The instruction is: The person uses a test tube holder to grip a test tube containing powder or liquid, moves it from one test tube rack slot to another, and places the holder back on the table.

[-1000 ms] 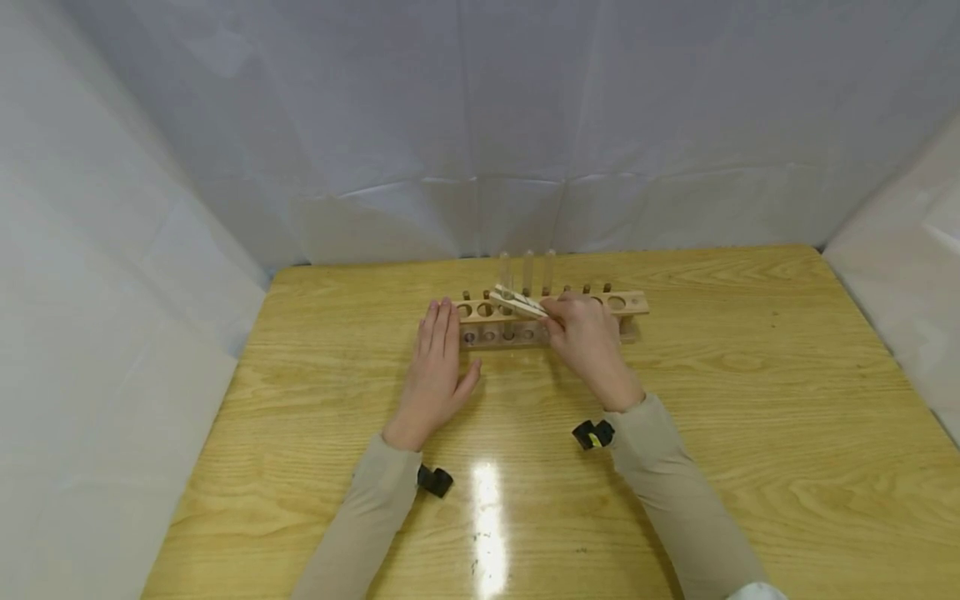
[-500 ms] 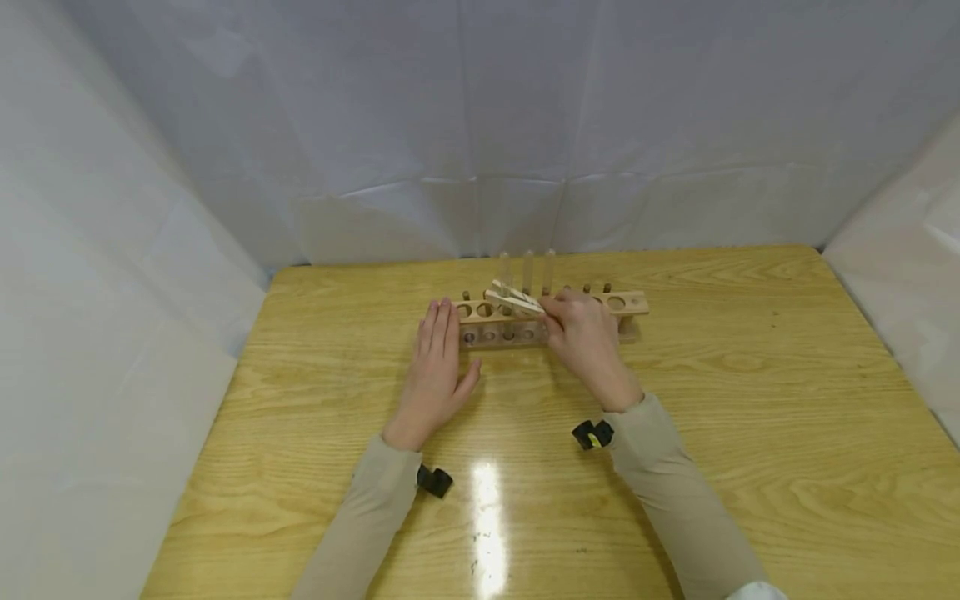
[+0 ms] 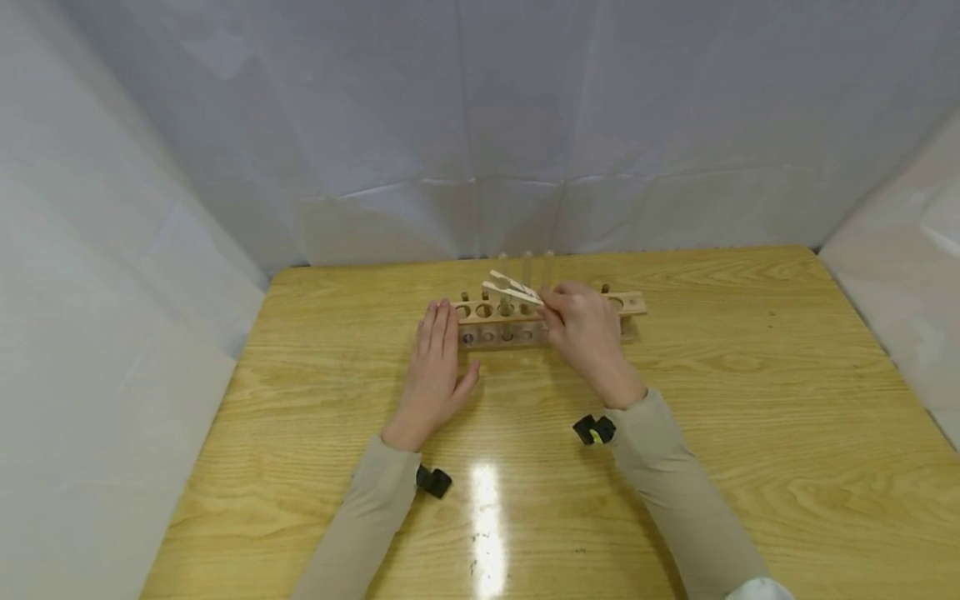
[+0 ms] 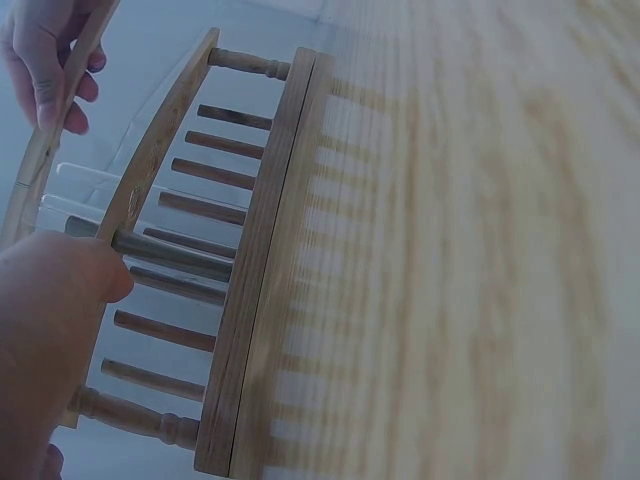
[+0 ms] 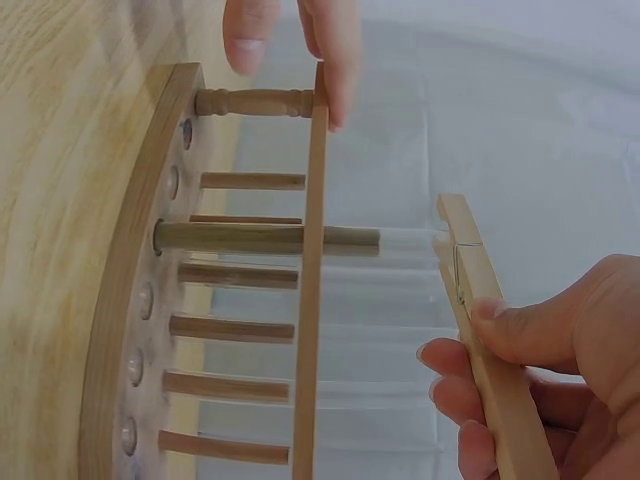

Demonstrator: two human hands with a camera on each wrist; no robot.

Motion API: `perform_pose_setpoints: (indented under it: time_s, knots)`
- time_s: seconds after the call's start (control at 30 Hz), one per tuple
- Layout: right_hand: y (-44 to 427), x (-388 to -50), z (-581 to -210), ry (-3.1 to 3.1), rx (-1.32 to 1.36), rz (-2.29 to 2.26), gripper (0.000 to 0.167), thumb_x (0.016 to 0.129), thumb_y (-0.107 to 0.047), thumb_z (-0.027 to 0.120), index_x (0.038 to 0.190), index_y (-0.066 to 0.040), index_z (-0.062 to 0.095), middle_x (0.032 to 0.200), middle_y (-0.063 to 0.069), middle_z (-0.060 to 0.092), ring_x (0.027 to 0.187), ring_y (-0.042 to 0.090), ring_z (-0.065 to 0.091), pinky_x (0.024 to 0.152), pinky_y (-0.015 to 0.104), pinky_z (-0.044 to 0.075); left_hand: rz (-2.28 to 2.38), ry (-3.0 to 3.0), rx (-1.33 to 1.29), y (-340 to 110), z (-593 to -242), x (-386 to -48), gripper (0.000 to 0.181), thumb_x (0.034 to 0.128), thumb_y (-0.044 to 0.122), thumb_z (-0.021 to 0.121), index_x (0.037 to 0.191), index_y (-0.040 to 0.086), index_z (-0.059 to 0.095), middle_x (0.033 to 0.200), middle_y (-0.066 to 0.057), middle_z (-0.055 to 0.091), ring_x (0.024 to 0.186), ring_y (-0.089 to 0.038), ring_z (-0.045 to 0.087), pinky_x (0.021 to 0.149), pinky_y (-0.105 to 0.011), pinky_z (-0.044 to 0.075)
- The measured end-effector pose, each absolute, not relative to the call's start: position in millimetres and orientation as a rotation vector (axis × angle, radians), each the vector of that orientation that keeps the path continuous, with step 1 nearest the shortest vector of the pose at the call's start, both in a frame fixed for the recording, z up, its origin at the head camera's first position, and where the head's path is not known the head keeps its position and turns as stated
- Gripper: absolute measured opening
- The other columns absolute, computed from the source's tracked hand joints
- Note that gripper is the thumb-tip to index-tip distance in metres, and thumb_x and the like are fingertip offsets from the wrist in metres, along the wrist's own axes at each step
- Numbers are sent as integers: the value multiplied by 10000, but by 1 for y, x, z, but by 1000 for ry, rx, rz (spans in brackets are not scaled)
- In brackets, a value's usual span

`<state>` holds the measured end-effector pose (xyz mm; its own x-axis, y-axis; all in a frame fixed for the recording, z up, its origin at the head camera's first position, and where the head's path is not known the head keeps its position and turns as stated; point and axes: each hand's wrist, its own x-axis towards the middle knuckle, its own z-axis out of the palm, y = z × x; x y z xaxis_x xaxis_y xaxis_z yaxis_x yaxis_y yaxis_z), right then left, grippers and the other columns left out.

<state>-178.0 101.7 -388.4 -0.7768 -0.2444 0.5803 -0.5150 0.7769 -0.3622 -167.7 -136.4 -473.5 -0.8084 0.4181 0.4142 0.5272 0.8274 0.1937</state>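
Note:
A wooden test tube rack [image 3: 632,303] stands near the table's back edge. My left hand [image 3: 432,367] rests with straight fingers on its left end, thumb spread out to the side. A test tube [image 5: 240,237] with greenish-grey liquid stands in one of the rack's holes, its clear top above the upper rail. My right hand [image 3: 588,337] grips a wooden test tube clamp [image 3: 513,290], thumb and fingers around the handles. The clamp's prongs are spread apart, just above the liquid-filled tube and apparently apart from it. In the left wrist view, the clamp [image 4: 45,150] is partly cut off.
Several wooden pegs [image 5: 232,328] line the back of the rack. Clear upturned test tubes [image 3: 527,267] sit on some of them. Behind the table [image 3: 750,400] hangs a pale sheet [image 3: 480,100], with others at the sides.
The clamp's prongs have opened from around the test tube, and the right hand has lifted the clamp slightly up and away from it. The left hand stays put.

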Motion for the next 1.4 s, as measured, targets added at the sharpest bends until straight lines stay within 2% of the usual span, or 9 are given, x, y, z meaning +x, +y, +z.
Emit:
perform_pose_setpoints:
  time_s: [0.33,0.5,0.73,0.9,1.2,1.4]
  knots:
    - [103,-177,-381,-2438,568,690,179,889,-64,735,1054,-7,773,820,130,671,568,233,585,435,327,427,-445,-2652,-708,-137,-475,-169,838,973,276,602,1536,-113,119,1603,-297,112,1499,-397,60,1210,-492,79]
    - [103,-177,-376,-2434,556,712,171,877,-56,743,1037,-9,777,818,127,675,599,245,591,456,338,444,-435,-2652,-704,-137,-476,-170,839,968,272,612,1535,-112,126,1595,-305,137,1499,-396,66,1210,-488,79]
    - [103,-178,-372,-2400,560,730,169,838,-31,769,1005,-11,783,807,120,669,608,249,587,462,345,441,-450,-2665,-704,-137,-474,-169,838,973,266,607,1536,-113,115,1612,-284,81,1499,-402,55,1210,-491,71]
    - [104,-177,-368,-2398,560,722,168,851,-36,758,1016,-9,782,815,121,674,602,239,579,454,333,430,-440,-2677,-701,-137,-474,-170,834,981,273,590,1539,-109,101,1612,-284,80,1500,-396,47,1210,-490,69]
    - [106,-173,-364,-2340,558,727,188,813,-59,790,990,2,774,783,131,674,583,238,583,448,326,440,-437,-2648,-703,-137,-474,-169,829,967,257,614,1531,-119,137,1595,-307,131,1494,-408,76,1205,-507,97]
    - [110,-170,-359,-2367,502,794,221,810,-48,794,1015,25,757,895,170,721,690,288,671,562,387,539,-437,-2628,-707,-137,-473,-169,823,960,245,627,1525,-125,157,1586,-315,155,1489,-417,101,1198,-526,127]
